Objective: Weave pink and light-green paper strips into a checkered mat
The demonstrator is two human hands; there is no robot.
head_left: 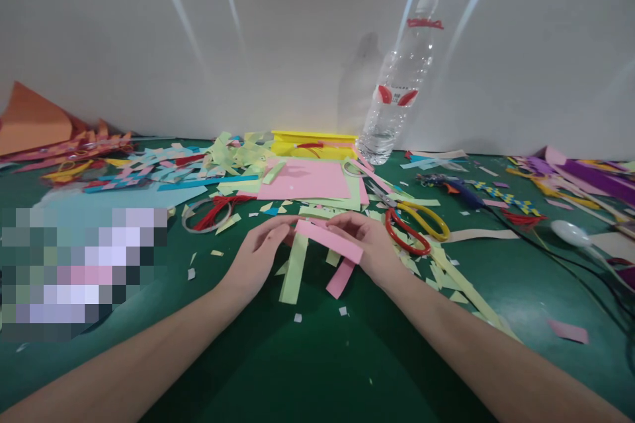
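Pink and pale-green paper strips (330,242) in the closed, pinching grip of left hand (264,246) and right hand (373,243)

Scissors (391,202) lie right of the held paper (330,241), before the bottle (397,79).

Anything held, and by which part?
Pink and pale-green paper strips: left hand at the left end, right hand toward the right; exact contact points hidden.

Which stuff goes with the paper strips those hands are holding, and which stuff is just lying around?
Goes with it:
- pink strip and pale green strip, in the hands
- probably the scissors and pink sheet

Seems just lying around:
- water bottle
- red strands
- orange paper
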